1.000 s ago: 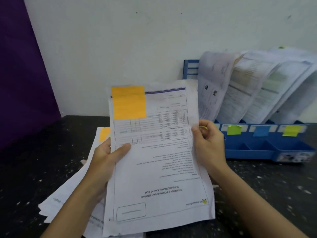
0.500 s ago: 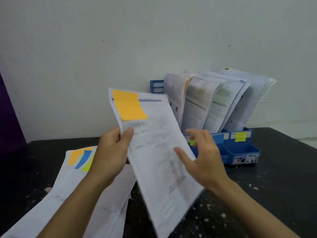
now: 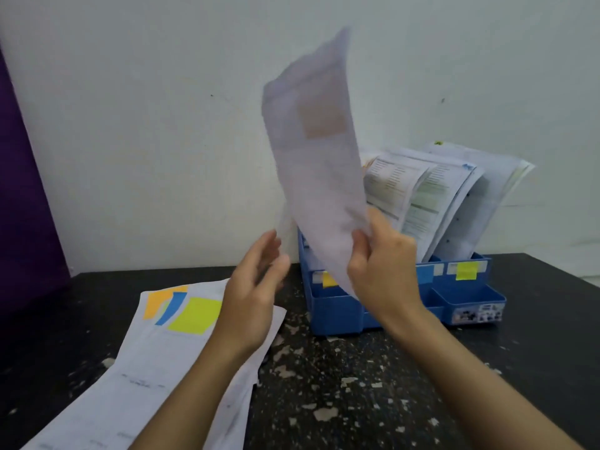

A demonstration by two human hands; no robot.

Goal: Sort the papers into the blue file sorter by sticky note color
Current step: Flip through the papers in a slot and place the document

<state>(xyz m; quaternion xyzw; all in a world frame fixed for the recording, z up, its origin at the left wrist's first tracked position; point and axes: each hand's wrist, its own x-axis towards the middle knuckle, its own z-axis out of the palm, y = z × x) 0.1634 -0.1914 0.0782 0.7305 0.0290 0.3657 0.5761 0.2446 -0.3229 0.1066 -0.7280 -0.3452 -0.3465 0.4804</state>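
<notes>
Blue plastic file sorter (image 3: pixel 337 311) sits at 3 o'clock of centre on the black speckled tabletop (image 3: pixel 341 384), back against the white wall (image 3: pixel 146 125), w/ filed papers (image 3: pixel 431 196) fanning up-right out of its rear slots; front labels carry an orange tab (image 3: pixel 328 280) and a yellow tab (image 3: pixel 466 271). Right hand (image 3: pixel 383 264) pinches the lower edge of an upright sheet (image 3: pixel 319 151), thumb on the near face, fingers curled behind; sheet is motion-blurred, its orange sticky note (image 3: pixel 324 116) showing faintly through from the back side, bottom edge just over the sorter's left front bins. Left hand (image 3: pixel 253 293) hangs free at 9 o'clock of the sheet, fingers relaxed & slightly spread, holding nothing. Unsorted paper stack (image 3: pixel 146 378) lies at 7 o'clock, top corner showing orange, blue & yellow-green notes (image 3: pixel 194 315). Bare tabletop btwn stack and sorter, and at 5 o'clock. Vs 0.5 s ago: left hand has let go of the sheet, right has taken it, and it's swung from tilted face-up to upright w/ its back toward the camera, closer to the sorter.
</notes>
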